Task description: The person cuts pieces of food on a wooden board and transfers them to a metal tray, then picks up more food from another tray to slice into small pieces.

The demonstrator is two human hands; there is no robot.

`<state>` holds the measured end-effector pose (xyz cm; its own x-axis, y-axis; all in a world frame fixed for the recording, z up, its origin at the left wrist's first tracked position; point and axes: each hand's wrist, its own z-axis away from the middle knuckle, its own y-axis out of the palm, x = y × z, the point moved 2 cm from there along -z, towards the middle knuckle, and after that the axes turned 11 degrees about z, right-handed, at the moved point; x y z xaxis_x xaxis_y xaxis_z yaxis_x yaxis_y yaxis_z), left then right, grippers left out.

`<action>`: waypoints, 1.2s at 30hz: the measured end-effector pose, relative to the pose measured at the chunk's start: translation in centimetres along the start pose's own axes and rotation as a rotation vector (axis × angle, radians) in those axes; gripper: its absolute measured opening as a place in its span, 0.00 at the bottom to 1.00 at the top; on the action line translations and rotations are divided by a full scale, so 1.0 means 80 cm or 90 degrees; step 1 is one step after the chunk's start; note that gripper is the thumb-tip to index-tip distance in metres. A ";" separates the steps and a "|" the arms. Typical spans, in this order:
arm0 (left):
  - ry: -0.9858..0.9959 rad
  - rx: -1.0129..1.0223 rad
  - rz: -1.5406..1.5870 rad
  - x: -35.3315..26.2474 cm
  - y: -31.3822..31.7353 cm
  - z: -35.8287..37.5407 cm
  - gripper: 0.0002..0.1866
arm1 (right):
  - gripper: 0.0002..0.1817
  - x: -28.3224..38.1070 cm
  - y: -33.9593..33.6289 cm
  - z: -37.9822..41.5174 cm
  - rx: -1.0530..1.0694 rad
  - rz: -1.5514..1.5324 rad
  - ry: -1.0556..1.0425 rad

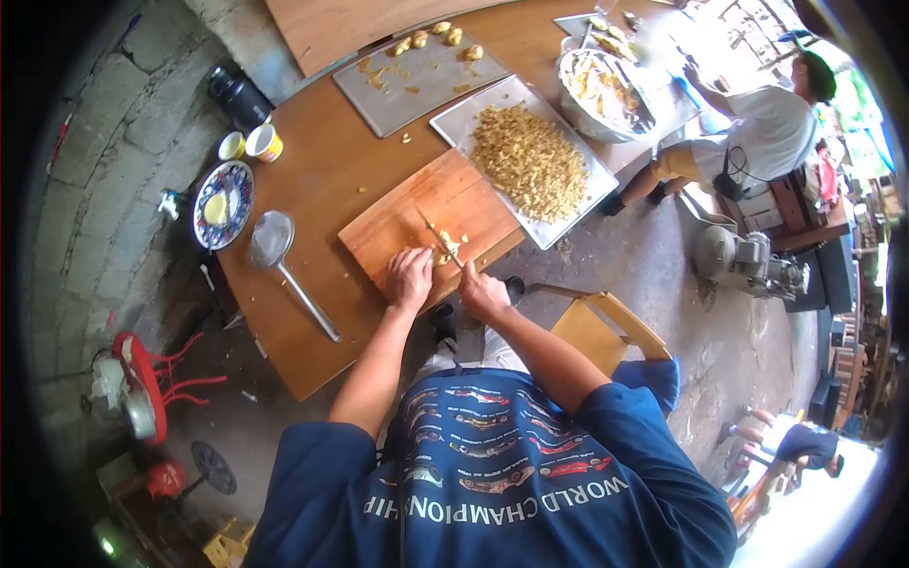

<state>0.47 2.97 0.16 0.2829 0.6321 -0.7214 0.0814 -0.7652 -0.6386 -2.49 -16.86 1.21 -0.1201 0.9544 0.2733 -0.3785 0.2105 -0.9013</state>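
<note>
My right hand (484,292) is wrapped round the handle of a kitchen knife (441,239), whose blade lies across the wooden cutting board (398,215). Small pale yellow chopped pieces (454,248) lie on the board around the blade. Just left of them, my left hand (409,276) rests on the board with its fingers curled and pressed together. What sits under those fingertips is hidden. Past the board, a metal tray (597,172) holds a large heap of chopped yellow-brown pieces (528,159).
Several peeled pieces (472,53) lie on a second tray (388,109). Nearby are a metal bowl (606,123), a long-handled strainer (273,237), a patterned plate (244,180), cups (264,143) and a black bottle (239,97). A person (767,118) stands beyond; a wooden chair (587,336) is right.
</note>
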 end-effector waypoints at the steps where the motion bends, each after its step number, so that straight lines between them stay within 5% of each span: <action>1: 0.009 -0.006 -0.018 0.000 0.000 -0.002 0.12 | 0.15 -0.001 -0.001 0.005 0.002 -0.011 0.010; 9: 0.019 -0.055 -0.031 0.007 0.007 0.002 0.04 | 0.14 0.013 -0.022 0.056 0.025 -0.039 0.021; 27: 0.002 -0.073 0.003 0.009 0.006 0.003 0.03 | 0.14 0.024 -0.029 0.079 0.107 -0.064 0.035; 33: -0.002 -0.110 0.050 0.009 0.007 -0.001 0.02 | 0.13 0.006 0.041 0.067 -0.065 0.063 0.010; 36: -0.025 -0.065 0.019 0.012 -0.001 -0.001 0.03 | 0.15 0.011 0.035 0.063 0.035 -0.017 0.007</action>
<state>0.78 3.62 -0.43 0.2493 0.6111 -0.7513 0.1701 -0.7914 -0.5872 -8.27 -16.53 0.60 -0.0990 0.9509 0.2931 -0.4308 0.2246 -0.8740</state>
